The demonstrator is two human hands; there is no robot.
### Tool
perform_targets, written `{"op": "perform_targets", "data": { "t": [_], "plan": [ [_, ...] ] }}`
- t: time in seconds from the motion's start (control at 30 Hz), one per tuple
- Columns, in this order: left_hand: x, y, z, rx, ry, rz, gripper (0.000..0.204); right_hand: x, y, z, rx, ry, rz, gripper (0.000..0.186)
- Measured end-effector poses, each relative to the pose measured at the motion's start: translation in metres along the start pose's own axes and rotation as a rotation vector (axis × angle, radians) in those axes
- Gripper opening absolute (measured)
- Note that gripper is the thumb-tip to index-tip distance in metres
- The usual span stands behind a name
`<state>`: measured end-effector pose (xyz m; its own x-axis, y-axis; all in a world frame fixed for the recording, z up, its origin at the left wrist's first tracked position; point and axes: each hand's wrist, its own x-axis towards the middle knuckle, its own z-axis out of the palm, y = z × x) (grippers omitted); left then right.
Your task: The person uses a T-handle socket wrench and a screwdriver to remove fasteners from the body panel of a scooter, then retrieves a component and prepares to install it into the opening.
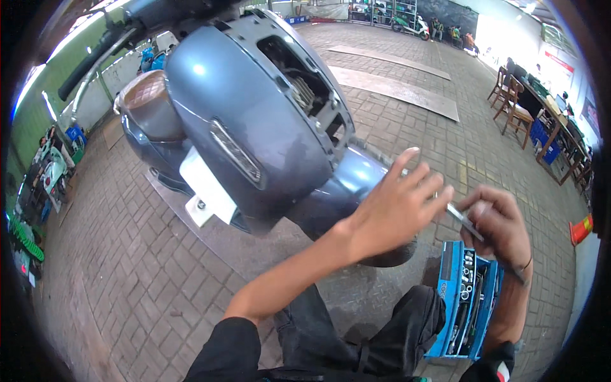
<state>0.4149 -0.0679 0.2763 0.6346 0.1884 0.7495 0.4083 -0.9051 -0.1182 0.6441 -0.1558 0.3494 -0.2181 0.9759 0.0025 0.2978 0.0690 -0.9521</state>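
Note:
My right hand [499,223] is closed around a slim silver metal tool [466,220], whose exact kind I cannot make out. The tool slants up and left to my left hand [404,200], which hides its far end. The fingers of that hand are spread apart, in front of the scooter's front fender [359,172]. The blue-grey scooter [235,108] stands before me, its front panel off and the inner parts showing through an opening. Below my right hand sits an open blue toolbox [449,299] with sockets and other metal tools inside.
A white bracket-like panel [209,188] juts from the scooter's side. Metal plates [398,92] lie on the paved floor farther off. Wooden chairs [517,114] and a desk stand at right, near an orange cone [580,229]. Another motorbike [54,175] is at far left.

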Motion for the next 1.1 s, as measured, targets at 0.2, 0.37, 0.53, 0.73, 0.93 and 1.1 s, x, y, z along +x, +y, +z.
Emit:
{"op": "perform_targets", "data": {
  "t": [0.2,0.37,0.53,0.73,0.93,1.1],
  "plan": [
    [0.067,-0.074,-0.030,-0.447,0.248,-0.094,0.020,0.007,-0.043,-0.005,0.063,0.536,-0.645,0.049],
    [0.082,-0.100,-0.017,-0.266,0.272,-0.137,0.018,0.068,-0.045,0.004,-0.209,0.801,-0.715,0.025],
    [0.078,-0.109,0.004,0.034,0.180,-0.343,0.033,0.156,-0.021,-0.020,-0.042,0.650,-0.835,0.029],
    [-0.002,-0.055,0.063,0.291,-0.079,-0.483,0.055,0.210,-0.020,-0.050,0.015,0.551,-0.906,0.021],
    [-0.040,-0.048,0.100,0.233,-0.070,-0.720,0.041,0.248,-0.034,-0.058,-0.058,0.442,-0.960,0.016],
    [-0.030,-0.050,0.103,0.280,-0.085,-0.720,0.039,0.264,-0.038,-0.056,-0.104,0.383,-0.984,0.015]
  ]
}}
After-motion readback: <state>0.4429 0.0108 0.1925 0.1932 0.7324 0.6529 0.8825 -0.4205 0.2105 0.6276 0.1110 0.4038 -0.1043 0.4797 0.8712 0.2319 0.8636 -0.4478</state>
